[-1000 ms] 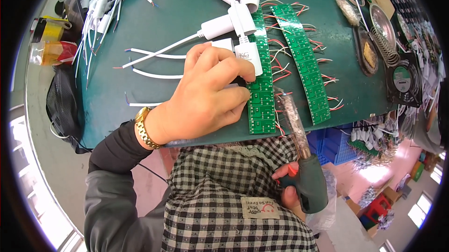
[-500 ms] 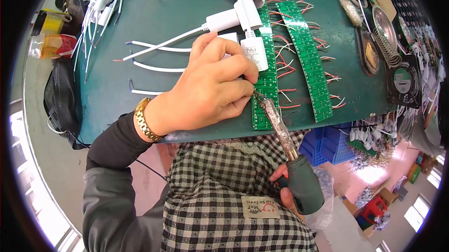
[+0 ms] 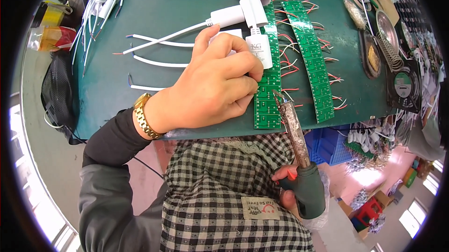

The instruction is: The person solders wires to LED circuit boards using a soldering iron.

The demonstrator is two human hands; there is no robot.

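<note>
My left hand [image 3: 213, 81] is closed in a pinch at the left edge of a green circuit board strip [image 3: 267, 111]; whatever its fingertips grip is hidden. White cables [image 3: 159, 65] with bared ends run beneath this hand and wrist. A white plug housing [image 3: 259, 51] lies over the board just above the fingers. In my right hand [image 3: 286, 186], mostly hidden by the tool, is a soldering iron [image 3: 295, 132] with a dark green handle and a red trigger. Its tip points up over the board's right edge, apart from my left fingertips.
A second circuit board strip [image 3: 312, 65] with red and white wires lies to the right. Farther right are a coil spring [image 3: 392, 55], a metal dish [image 3: 386, 29] and a small fan [image 3: 403, 86]. More white cables [image 3: 100, 4] pile up at far left. Blue crates [image 3: 329, 145] stand below the table edge.
The soldering iron's tip has moved right, away from my left fingertips and the board's left edge. My left hand keeps its pinch at the board. The whole view has shifted slightly.
</note>
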